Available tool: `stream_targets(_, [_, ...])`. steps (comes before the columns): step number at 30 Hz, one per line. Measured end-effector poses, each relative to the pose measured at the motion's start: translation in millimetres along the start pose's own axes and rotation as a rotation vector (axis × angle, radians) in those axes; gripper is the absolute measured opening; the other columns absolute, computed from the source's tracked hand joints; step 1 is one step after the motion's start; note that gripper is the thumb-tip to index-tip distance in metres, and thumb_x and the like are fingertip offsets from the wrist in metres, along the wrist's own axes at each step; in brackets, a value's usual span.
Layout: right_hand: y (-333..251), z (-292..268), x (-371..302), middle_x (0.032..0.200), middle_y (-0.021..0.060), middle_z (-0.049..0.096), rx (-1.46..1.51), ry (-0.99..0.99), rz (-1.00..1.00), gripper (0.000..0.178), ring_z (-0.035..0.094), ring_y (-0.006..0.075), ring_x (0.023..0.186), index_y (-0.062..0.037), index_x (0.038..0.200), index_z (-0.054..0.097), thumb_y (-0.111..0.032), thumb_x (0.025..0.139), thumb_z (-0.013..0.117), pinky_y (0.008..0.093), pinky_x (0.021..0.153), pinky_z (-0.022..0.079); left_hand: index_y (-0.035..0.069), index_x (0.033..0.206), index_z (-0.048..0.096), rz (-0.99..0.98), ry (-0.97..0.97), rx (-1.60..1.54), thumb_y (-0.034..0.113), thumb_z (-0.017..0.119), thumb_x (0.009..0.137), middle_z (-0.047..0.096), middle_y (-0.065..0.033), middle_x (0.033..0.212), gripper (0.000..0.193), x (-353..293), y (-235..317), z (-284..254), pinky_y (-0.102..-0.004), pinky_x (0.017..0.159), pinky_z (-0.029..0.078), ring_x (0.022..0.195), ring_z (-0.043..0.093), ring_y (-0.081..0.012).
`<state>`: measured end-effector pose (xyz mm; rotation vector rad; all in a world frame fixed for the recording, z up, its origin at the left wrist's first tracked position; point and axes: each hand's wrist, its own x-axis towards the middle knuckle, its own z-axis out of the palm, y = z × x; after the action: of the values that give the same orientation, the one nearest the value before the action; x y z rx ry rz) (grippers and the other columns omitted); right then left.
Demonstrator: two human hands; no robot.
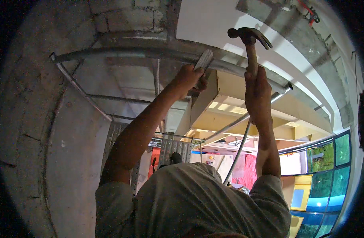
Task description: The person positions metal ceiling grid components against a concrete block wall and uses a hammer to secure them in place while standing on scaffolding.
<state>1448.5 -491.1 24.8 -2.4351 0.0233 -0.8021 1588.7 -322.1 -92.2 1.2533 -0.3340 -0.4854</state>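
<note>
My right hand [258,97] is closed round the handle of a claw hammer [250,39], which stands upright with its head at the top and the claw pointing right. My left hand [186,80] is closed on a short, grey, ribbed strip [204,59]. The strip's upper end rises in front of a metal scaffold pipe [126,52] that runs across the view. What the strip is made of, and whether it touches the pipe, I cannot tell. Part of its lower end is hidden by my fingers.
A pale wooden box frame [229,89] stands behind the pipe. Scaffold bars [86,97] slope down at the left, and a perforated metal plank [177,152] lies below. Bare block wall [23,119] is on the left; tinted windows [329,182] are at the lower right.
</note>
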Motion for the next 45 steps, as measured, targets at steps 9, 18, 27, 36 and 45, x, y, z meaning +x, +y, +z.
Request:
stream_targets(9, [52, 23, -16, 0.063, 0.0017, 0.049, 0.106, -0.085, 0.066, 0.028, 0.043, 0.0099, 0.055, -0.0059, 0.103, 0.054, -0.033, 0.101, 0.048, 0.0302, 0.050, 0.037, 0.008, 0.116, 0.059, -0.230, -0.192, -0.540, 0.049, 0.056, 0.093, 0.066, -0.0050, 0.094, 0.047, -7, 12, 4, -0.0459, 0.081, 0.053, 0.077, 0.062, -0.0195])
stream_targets(18, [46, 21, -18, 0.063, 0.0024, 0.048, 0.078, -0.079, 0.060, 0.028, 0.044, 0.0093, 0.054, -0.0055, 0.101, 0.053, -0.033, 0.101, 0.047, 0.0301, 0.048, 0.038, 0.009, 0.108, 0.059, -0.097, -0.159, -0.327, 0.040, 0.060, 0.092, 0.063, -0.0082, 0.095, 0.035, -10, 8, 18, -0.0463, 0.073, 0.052, 0.074, 0.059, -0.0234])
stream_targets(27, [59, 35, -26, 0.064, 0.0004, 0.047, 0.176, -0.135, 0.034, 0.028, 0.042, 0.0066, 0.057, -0.0055, 0.100, 0.052, -0.033, 0.102, 0.047, 0.0277, 0.049, 0.036, 0.011, 0.102, 0.059, -0.101, 0.180, 0.250, 0.043, 0.064, 0.089, 0.059, -0.0071, 0.093, 0.035, -13, 18, 19, -0.0410, 0.075, 0.041, 0.087, 0.050, -0.0187])
stream_targets(36, [71, 68, -33, 0.066, -0.0020, 0.046, 0.456, -0.069, 0.127, 0.030, 0.042, 0.0056, 0.055, -0.0046, 0.102, 0.051, -0.034, 0.103, 0.044, 0.0255, 0.048, 0.037, 0.007, 0.096, 0.057, -0.039, -0.013, -0.086, 0.033, 0.056, 0.095, 0.062, -0.0065, 0.071, 0.026, -3, 4, 13, -0.0375, 0.056, 0.052, 0.060, 0.065, -0.0235])
stream_targets(45, [65, 65, -28, 0.067, -0.0020, 0.046, 0.543, 0.077, 0.026, 0.026, 0.041, 0.0043, 0.056, -0.0040, 0.109, 0.051, -0.029, 0.102, 0.045, 0.0235, 0.049, 0.037, 0.005, 0.093, 0.056, 0.007, 0.191, 0.202, 0.033, 0.057, 0.095, 0.061, -0.0083, 0.071, 0.028, -18, 30, 0, -0.0360, 0.048, 0.052, 0.056, 0.063, -0.0208])
